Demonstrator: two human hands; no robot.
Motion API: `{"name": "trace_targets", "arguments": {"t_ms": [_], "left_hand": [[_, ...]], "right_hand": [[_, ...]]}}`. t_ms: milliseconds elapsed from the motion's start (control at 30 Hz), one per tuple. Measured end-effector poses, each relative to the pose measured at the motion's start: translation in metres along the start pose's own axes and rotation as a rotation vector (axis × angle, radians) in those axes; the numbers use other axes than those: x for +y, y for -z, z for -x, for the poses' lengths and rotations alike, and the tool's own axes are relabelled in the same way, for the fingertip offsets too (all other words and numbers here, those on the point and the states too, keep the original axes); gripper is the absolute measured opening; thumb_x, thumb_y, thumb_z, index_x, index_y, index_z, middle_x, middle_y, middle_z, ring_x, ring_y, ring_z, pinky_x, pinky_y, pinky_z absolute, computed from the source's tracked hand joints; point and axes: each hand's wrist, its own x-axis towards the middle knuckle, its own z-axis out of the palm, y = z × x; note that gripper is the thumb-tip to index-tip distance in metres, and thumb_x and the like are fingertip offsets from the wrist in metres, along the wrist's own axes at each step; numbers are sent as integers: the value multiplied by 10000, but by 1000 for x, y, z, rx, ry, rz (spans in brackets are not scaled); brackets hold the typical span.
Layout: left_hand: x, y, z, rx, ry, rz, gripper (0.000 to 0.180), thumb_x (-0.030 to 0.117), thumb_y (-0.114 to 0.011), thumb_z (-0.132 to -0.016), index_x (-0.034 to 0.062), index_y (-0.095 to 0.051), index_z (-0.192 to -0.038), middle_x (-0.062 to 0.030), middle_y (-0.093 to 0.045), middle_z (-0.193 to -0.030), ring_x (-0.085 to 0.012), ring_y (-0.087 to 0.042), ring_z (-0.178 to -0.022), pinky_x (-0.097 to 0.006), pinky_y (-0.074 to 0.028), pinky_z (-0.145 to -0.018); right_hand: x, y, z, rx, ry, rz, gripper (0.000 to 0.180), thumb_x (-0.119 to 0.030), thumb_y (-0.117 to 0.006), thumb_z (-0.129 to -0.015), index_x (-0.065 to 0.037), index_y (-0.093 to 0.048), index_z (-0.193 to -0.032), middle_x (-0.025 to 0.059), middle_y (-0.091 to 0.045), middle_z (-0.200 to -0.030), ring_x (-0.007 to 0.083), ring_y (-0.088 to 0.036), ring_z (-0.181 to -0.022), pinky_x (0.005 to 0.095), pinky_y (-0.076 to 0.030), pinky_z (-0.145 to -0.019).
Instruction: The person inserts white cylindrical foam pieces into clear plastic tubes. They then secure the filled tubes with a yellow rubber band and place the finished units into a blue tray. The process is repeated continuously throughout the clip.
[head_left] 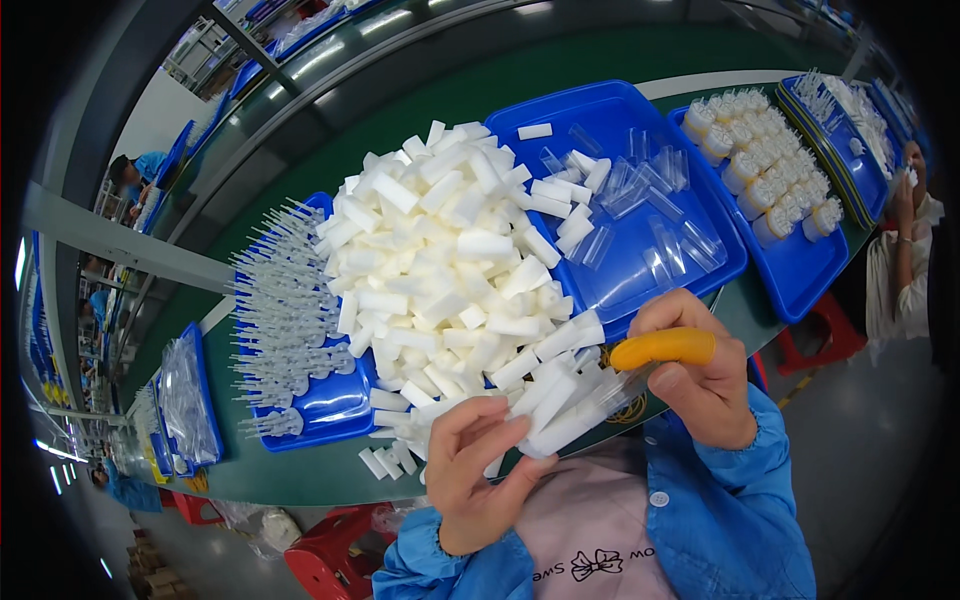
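Your foam sticks are plain white; the one in your left hand is white too; your right hand wears an orange finger cot; your sleeves are light blue; apron pale pink with a small black bow pattern; trays are solid bright blue; tubes clear; bench dark green; stools red; floor grey.
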Motion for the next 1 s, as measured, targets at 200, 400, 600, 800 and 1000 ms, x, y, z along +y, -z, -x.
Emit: {"name": "trace_targets", "arguments": {"t_ms": [200, 400, 600, 800, 1000], "left_hand": [[-13, -3, 8, -41, 217, 517, 443, -14, -771, -686, -9, -610, -1098, -154, -512, -1155, -232, -539, -1056, -339, -452, -909], [-7, 0, 2, -63, 396, 750, 489, -9, -768, -703, -20, -562, -1147, -163, -488, -1190, -238, -522, -1100, -364, -437, -948], [-10, -2, 10, -59, 315, 735, 443, 8, -782, -697, -25, -583, -1091, -163, -516, -1154, -243, -535, -1085, -370, -444, -941], [-13, -5, 14, -33, 329, 741, 428, 20, -789, -692, -22, -593, -1070, -160, -520, -1138, -239, -543, -1061, -368, -450, -928], [-17, -7, 12, -1, 311, 709, 438, 2, -786, -689, -25, -581, -1074, -151, -511, -1146, -208, -536, -1030, -330, -438, -899]], "right_hand": [[0, -3, 5, 85, 15, -28, 179, -85, -693, -756, -2, -626, -901, 73, -584, -943, 244, -515, -963, 346, -401, -851], [-3, -11, 19, 81, 51, 38, 239, -82, -761, -672, -19, -632, -864, 64, -605, -877, 307, -520, -1043, 416, -364, -923], [-4, -20, 22, 30, 123, 42, 189, -82, -778, -655, -25, -652, -784, 62, -611, -862, 326, -551, -1026, 462, -355, -926], [-4, -27, 21, 36, 53, 4, 202, -81, -780, -653, -27, -653, -800, 62, -609, -856, 336, -547, -1030, 452, -372, -901], [3, -23, 11, -8, 68, 82, 194, -71, -733, -685, -15, -650, -851, 64, -617, -901, 307, -546, -1045, 389, -410, -871]]}}
